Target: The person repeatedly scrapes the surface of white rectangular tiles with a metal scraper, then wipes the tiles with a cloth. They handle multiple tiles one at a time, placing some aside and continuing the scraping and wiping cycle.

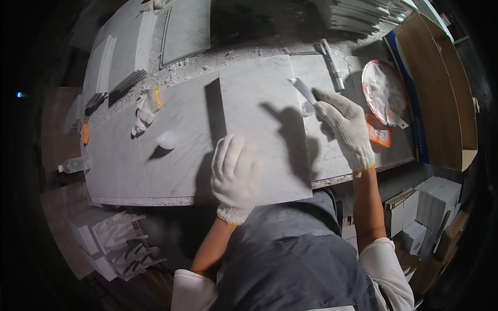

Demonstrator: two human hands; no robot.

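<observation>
A pale marble-patterned tile [254, 98] lies before me on top of other slabs, its near end reaching past the bench edge. My left hand [236, 171], in a white knitted glove, rests over its left near part, with the fingers laid flat. My right hand [342, 122], gloved too, is closed around a putty knife [302, 90]. The flat blade points up and left, over the tile's right side; the hand hides its handle. Shadows of the right hand and the knife fall across the tile.
Left of the tile are a white rounded object [167, 140], a crumpled glove [147, 111] and a plastic bottle [75, 165]. To the right lie a marker [332, 65], a red-rimmed round container [365, 85], an orange packet [378, 132] and a cardboard box [436, 88]. Tile stacks [122, 52] stand farther back.
</observation>
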